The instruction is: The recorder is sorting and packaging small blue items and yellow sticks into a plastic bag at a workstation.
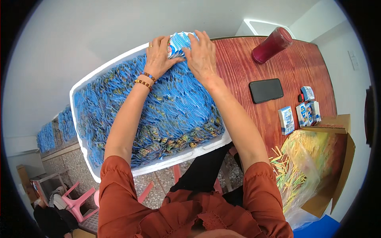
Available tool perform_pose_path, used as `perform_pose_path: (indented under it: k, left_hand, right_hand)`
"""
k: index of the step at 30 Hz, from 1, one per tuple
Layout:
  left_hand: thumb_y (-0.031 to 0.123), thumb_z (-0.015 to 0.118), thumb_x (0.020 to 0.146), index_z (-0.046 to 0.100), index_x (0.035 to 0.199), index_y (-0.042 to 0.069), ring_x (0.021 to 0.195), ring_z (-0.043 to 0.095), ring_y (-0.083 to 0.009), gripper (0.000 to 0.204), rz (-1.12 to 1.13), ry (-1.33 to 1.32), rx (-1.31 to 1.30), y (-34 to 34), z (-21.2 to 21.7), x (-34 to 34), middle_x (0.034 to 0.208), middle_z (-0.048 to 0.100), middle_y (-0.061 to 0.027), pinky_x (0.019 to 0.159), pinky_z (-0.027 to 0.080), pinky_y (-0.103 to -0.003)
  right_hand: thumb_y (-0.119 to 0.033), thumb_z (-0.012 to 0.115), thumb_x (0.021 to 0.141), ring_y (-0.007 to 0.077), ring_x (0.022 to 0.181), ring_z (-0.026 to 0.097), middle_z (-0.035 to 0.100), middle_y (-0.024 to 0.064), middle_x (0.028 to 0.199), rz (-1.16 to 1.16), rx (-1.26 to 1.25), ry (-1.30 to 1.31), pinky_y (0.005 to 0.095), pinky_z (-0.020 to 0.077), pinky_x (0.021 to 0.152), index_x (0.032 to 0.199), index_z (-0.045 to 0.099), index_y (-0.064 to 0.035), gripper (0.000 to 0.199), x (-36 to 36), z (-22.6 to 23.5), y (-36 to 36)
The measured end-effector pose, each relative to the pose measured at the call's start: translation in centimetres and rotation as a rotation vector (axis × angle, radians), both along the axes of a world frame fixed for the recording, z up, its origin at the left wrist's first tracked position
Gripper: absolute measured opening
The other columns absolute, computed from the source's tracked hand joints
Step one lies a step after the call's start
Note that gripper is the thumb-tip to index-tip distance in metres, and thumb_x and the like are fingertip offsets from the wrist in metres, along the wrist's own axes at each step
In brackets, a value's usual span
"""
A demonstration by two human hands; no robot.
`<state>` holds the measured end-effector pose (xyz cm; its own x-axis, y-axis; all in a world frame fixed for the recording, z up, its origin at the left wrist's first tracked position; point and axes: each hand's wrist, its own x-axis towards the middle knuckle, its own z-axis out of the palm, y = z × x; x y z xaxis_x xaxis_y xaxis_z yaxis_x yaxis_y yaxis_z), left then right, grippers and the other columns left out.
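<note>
A white foam box on my left is filled with rows of small blue-and-white striped packets, some with clear sides showing yellowish bits. At the box's far end, a bunch of blue-and-white packets stands between my hands. My left hand, with two bead bracelets at its wrist, grips the bunch from the left, thumb pointing inward. From the right, my right hand closes on the same bunch, its fingers over the box's far edge. My fingertips are partly hidden behind the packets.
On the reddish wooden table are a dark red bottle, a black phone and several small blue-and-white boxes. A cardboard box at the right holds thin coloured sticks in clear plastic. A pink stool stands lower left.
</note>
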<state>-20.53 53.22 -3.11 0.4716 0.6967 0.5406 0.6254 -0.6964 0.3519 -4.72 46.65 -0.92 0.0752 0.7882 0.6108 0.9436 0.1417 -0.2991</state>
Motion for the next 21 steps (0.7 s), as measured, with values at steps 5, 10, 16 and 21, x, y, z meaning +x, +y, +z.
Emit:
perform_pose_path:
  k: [5, 10, 16, 21]
  left_hand:
    - [0.048, 0.081, 0.063, 0.039, 0.136, 0.002, 0.12, 0.043, -0.0315, 0.096, 0.082, 0.189, 0.183, 0.0, -0.2, 0.0, 0.131, 0.046, -0.0117, 0.095, 0.037, -0.047]
    - [0.046, 0.08, 0.066, 0.025, 0.144, 0.002, 0.13, 0.035, -0.0354, 0.106, 0.012, 0.01, -0.021, -0.2, 0.6, -1.4, 0.139, 0.039, -0.0174, 0.105, 0.031, -0.048]
    - [0.033, 0.081, 0.069, 0.037, 0.14, 0.003, 0.124, 0.042, -0.0348, 0.088, -0.057, -0.045, 0.078, -2.7, 0.5, -3.8, 0.135, 0.043, -0.0167, 0.103, 0.035, -0.045]
    - [0.008, 0.075, 0.074, 0.054, 0.129, 0.013, 0.106, 0.055, -0.032, 0.059, -0.084, 0.005, 0.11, -2.3, -0.4, -4.4, 0.118, 0.056, -0.0114, 0.092, 0.044, -0.041]
  right_hand:
    - [-0.026, 0.057, 0.091, 0.0352, 0.137, 0.031, 0.039, 0.0153, 0.143, 0.073, -0.135, -0.151, 0.0551, 0.0253, 0.109, 0.134, 0.044, -0.0041, 0.05, 0.2, -1.8, -0.1]
    - [-0.025, 0.057, 0.09, 0.0344, 0.137, 0.031, 0.039, 0.0123, 0.145, 0.056, -0.097, -0.079, 0.058, 0.0224, 0.109, 0.137, 0.043, -0.0112, 0.051, -0.7, -0.8, -0.4]
    - [-0.026, 0.059, 0.088, 0.0323, 0.135, 0.035, 0.043, 0.0101, 0.142, 0.129, -0.061, -0.289, 0.0566, 0.0245, 0.109, 0.135, 0.047, -0.0233, 0.048, -1.2, -0.9, 0.2]
    - [-0.027, 0.058, 0.089, 0.0322, 0.133, 0.036, 0.043, 0.0088, 0.142, 0.086, -0.061, -0.273, 0.0566, 0.0249, 0.109, 0.134, 0.048, -0.023, 0.046, -1.3, -1.3, 0.3]
